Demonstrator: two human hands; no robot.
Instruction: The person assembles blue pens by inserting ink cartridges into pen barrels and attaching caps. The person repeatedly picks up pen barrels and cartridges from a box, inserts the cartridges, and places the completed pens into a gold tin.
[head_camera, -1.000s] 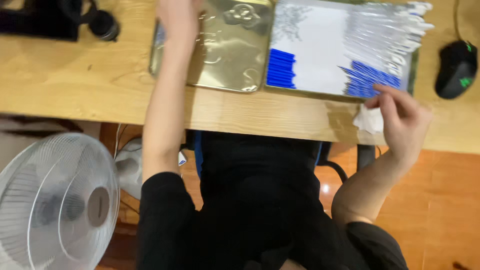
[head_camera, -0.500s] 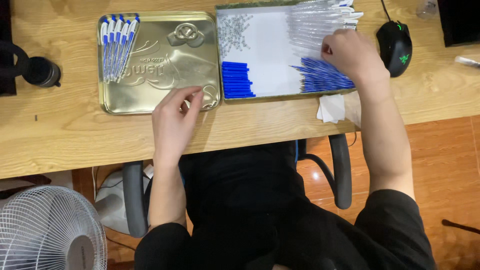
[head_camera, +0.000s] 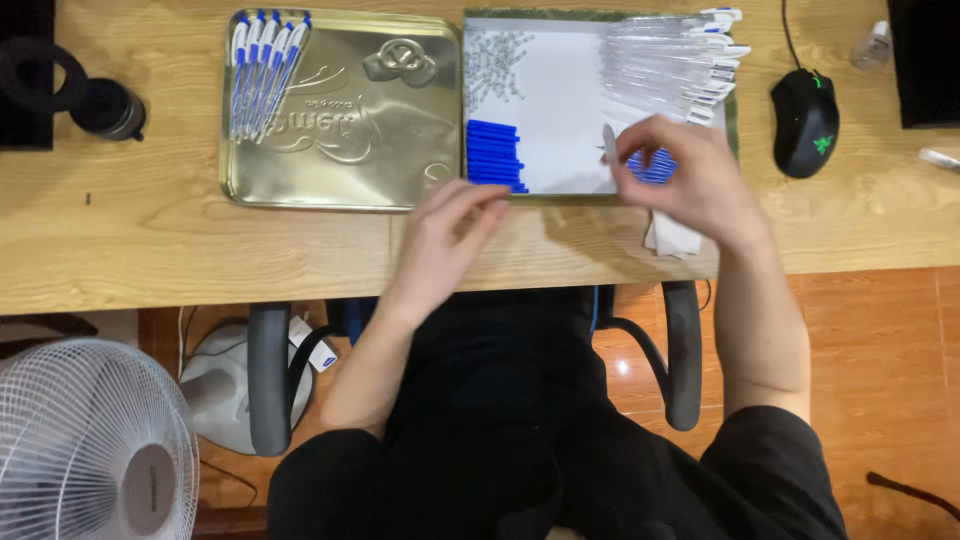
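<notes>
— Wooden desk (head_camera: 150, 240), pale and grained, runs across the top of the view; below it are an orange tiled floor (head_camera: 880, 340), a white round fan (head_camera: 95, 440) at the lower left and a black computer mouse (head_camera: 804, 122) up on the right. What lies in front of the person?

— Two trays side by side. The left one is a shallow gold-coloured metal tray (head_camera: 340, 110) with a row of finished white-and-blue pens (head_camera: 265, 70) in its top left corner. The right one is a tray lined with white paper (head_camera: 560, 110), holding a stack of short blue plastic sleeves (head_camera: 493, 155), a scatter of small grey springs (head_camera: 495, 60) and a spread of clear plastic pen barrels (head_camera: 670, 65).

— And the hands?

— The right hand (head_camera: 690, 185) sits over the paper-lined tray's lower right part, its fingers pinched on one thin clear barrel (head_camera: 610, 145) that stands nearly upright. The left hand (head_camera: 450, 235) rests at the desk's near edge, fingers loosely extended and holding nothing — its fingertips reach just beside the blue sleeves. The two hands are apart.

— Anything else close by?

— A crumpled white tissue (head_camera: 672, 235) lies on the desk, partly under the right wrist.
</notes>
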